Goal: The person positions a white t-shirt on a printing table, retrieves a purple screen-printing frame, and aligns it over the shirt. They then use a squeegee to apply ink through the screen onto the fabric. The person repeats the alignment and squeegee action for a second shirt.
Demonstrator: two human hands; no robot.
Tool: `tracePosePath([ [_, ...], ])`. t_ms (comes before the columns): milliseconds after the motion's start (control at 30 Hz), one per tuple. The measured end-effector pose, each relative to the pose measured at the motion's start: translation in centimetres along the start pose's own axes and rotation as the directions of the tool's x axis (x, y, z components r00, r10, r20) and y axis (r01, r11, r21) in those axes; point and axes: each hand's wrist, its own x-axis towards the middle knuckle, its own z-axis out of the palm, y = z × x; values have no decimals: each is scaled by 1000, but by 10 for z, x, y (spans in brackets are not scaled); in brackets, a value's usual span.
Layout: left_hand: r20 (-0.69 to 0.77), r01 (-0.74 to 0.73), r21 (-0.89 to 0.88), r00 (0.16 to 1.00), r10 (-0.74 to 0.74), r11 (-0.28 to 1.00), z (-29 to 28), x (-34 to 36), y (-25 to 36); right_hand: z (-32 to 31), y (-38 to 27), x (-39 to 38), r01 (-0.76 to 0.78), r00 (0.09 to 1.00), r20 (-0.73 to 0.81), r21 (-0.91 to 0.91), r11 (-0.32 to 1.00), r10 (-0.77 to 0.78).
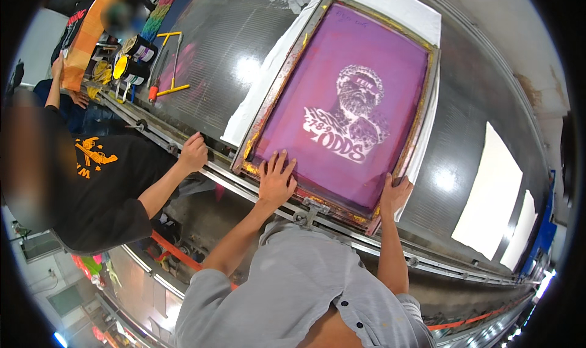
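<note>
A screen printing frame (268, 117) with purple mesh lies before me on white cloth (421, 1). Its mesh bears a light stencil (360, 107) of a bearded head with lettering below. My left hand (278, 182) rests on the frame's near left part, its spread fingers reaching onto the mesh. At the near right corner, my right hand (395, 195) grips the frame's side; some of its fingertips are hidden. Under the near edge, a metal clamp (314, 206) sits on the table's rail.
A co-worker in a black shirt (116, 183) stands at my left, one hand (194, 153) near the rail (244, 192). Beyond lie ink tubs (131, 70) and a yellow-handled squeegee-like tool (173, 90). White sheets (491, 195) lie on the dark table (448, 150) at right.
</note>
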Motion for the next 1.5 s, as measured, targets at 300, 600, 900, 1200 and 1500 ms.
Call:
tracePosePath([
  [300, -113, -30, 63, 993, 37, 998, 9, -7, -2, 19, 17, 0, 62, 995, -80, 43, 997, -58],
  [600, -54, 27, -43, 998, -29, 999, 8, -17, -3, 17, 17, 3, 25, 999, -27, -224, 974, -32],
  [900, -104, 28, -67, 994, -35, 997, 15, -21, 1, 37, 43, 18, 95, 979, -126, -412, 906, -160],
  [1200, -72, 41, -63, 996, -45, 997, 9, -17, -5, 36, 40, 17, 137, 985, -57, -325, 936, -164],
  [1500, -49, 32, -85, 998, -36, 996, 6, -16, -7, 29, 28, 11, 107, 991, -48, -265, 958, -124],
])
